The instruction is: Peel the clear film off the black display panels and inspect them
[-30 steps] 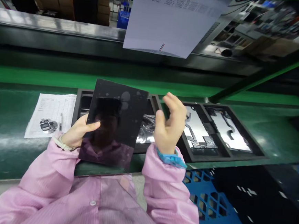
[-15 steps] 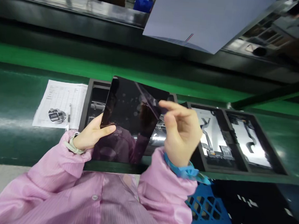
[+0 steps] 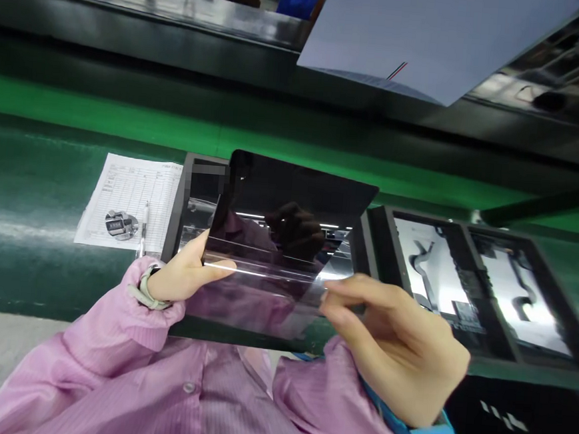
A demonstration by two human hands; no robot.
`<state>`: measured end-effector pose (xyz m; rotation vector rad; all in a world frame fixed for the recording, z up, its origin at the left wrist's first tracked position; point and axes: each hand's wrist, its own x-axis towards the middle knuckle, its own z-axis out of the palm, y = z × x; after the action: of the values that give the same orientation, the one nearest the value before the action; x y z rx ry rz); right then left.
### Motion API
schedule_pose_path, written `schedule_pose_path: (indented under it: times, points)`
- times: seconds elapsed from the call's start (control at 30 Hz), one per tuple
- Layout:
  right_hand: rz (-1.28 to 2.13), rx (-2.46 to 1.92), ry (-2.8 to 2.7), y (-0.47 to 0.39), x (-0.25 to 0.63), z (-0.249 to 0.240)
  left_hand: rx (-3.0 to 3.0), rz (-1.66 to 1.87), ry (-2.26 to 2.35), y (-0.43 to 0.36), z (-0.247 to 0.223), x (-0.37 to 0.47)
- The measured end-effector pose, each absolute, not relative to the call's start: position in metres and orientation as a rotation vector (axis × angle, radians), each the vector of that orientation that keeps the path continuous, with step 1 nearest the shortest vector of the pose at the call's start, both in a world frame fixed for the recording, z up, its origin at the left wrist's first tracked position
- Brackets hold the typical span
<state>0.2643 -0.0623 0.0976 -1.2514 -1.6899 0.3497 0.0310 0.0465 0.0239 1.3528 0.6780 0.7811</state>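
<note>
My left hand (image 3: 185, 272) grips a glossy black screen panel (image 3: 266, 185) by its left edge, thumb on the front face. The panel is tilted up towards me and mirrors my sleeve and a hand. A clear protective film (image 3: 269, 273) curves across its lower part, showing as a bright fold line. At the film's right side, my right hand (image 3: 399, 346) pinches its edge between thumb and forefinger. Behind the panel lies a dark tray (image 3: 172, 221), mostly covered by it.
Left on the green bench (image 3: 24, 209) lie a printed form (image 3: 121, 184), a pen (image 3: 145, 222) and a digital gauge-like device (image 3: 121, 225). To the right, a black divided tray (image 3: 459, 290) holds silvery panels with dark ribbon cables. A white sheet (image 3: 409, 32) hangs overhead.
My right hand has moved from the panel's upper right corner down and right, drawing the film with it. The spotted look on the panel's upper face is gone. My left hand keeps its hold.
</note>
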Motion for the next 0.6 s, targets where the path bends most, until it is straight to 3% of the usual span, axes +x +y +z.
schedule_pose_path:
  times: [0.1, 0.17, 0.6]
  points:
    - [-0.161, -1.462, -1.811, -0.055, 0.251, 0.105, 1.347, 0.766, 0.671, 0.046, 0.025, 0.03]
    - [-0.296, -1.525, -1.911, -0.049, 0.246, 0.108, 1.337, 0.764, 0.647, 0.045, 0.025, 0.029]
    - [0.002, -1.567, -1.741, -0.011, 0.207, 0.113, 1.555, 0.663, 0.595, 0.046, 0.031, 0.029]
